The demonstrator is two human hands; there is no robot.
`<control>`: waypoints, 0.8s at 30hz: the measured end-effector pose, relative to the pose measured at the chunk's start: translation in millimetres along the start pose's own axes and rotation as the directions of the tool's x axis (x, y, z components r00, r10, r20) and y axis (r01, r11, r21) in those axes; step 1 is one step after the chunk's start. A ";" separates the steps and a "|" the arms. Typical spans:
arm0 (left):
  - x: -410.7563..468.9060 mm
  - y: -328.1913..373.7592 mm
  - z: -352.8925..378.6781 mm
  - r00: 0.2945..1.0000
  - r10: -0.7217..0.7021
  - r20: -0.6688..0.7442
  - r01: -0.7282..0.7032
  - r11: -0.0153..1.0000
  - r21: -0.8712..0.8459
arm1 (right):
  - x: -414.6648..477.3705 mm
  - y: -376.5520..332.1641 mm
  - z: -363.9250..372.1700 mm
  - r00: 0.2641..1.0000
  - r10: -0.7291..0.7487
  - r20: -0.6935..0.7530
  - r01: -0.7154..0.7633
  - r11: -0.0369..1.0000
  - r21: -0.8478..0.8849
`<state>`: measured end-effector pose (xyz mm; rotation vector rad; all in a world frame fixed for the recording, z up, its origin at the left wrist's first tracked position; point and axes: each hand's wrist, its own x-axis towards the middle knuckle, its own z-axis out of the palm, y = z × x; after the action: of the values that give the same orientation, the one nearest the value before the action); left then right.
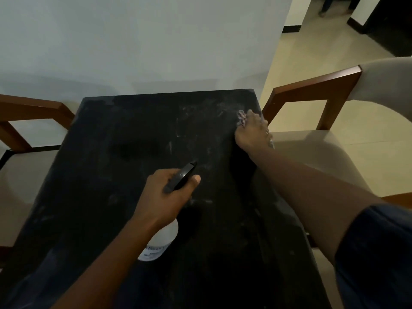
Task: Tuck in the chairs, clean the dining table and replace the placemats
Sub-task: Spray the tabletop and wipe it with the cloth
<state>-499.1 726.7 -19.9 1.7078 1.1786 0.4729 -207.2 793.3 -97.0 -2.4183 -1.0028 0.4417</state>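
Brown wood at your far left: one chair [26,121], its armrest and pale seat close against the left edge of the tabletop [100,152]. Next item: the black tabletop itself, long axis running away from you toward the wall, with pale smears [196,130] across its far right half; no placemats are in view. Centre, near: your left hand [165,195], fingers and thumb curled round the black trigger head of a spray bottle [166,235], whose white body hangs below the wrist over the tabletop and whose nozzle points to the far right. Right of centre, far: your right hand [252,130], arm stretched out, fingers bent over a patterned cloth [242,118] and holding it down on the surface beside the far right corner; only a bit of the cloth shows past the fingertips. A wrist band [270,142] sits behind it. Far right: a second chair [312,90], its wooden arm just beside the tabletop's right edge and its seat partly under your forearm. Judged step: wiping, with much of the surface yet to do. The smeared area lies left of and nearer than the cloth, so your right hand is the nearer one, and drawing it back along the long axis would cover the smears while the left hand holds the bottle clear.
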 end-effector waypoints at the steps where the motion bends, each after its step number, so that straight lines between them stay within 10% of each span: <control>1: 0.2 -1.2 1.4 1.000 0.006 0.004 -0.006 1.000 -0.003 | 13.9 -7.6 11.2 0.997 -0.052 0.058 0.056 0.996 -0.075; 5: 10.1 -2.7 3.9 0.999 -0.033 -0.011 0.033 0.999 0.002 | 28.7 -46.3 53.9 0.901 -0.327 0.286 0.394 0.892 -0.222; 10: 27.9 -8.2 -12.3 0.979 -0.179 -0.101 0.166 0.978 -0.124 | -23.1 -22.0 51.6 0.600 -0.654 0.460 0.789 0.579 -0.205; 18: 40.7 -17.6 -21.1 0.964 -0.253 -0.080 0.235 0.955 -0.181 | 139.5 12.8 8.4 0.957 -0.238 0.168 0.284 0.892 -0.351; 21: 41.5 -17.4 -19.7 0.969 -0.235 -0.081 0.220 0.962 -0.160 | 171.5 -30.1 27.7 0.977 -0.132 0.167 0.185 0.916 -0.356; 24: 43.4 -14.9 -17.4 0.969 -0.233 -0.082 0.219 0.964 -0.148 | 136.9 -83.4 61.8 0.861 -0.436 0.261 0.507 0.774 -0.379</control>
<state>-499.6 773.9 -33.5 1.4246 1.3619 0.4904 -190.4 963.0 -117.9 -2.3848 -1.9036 0.2429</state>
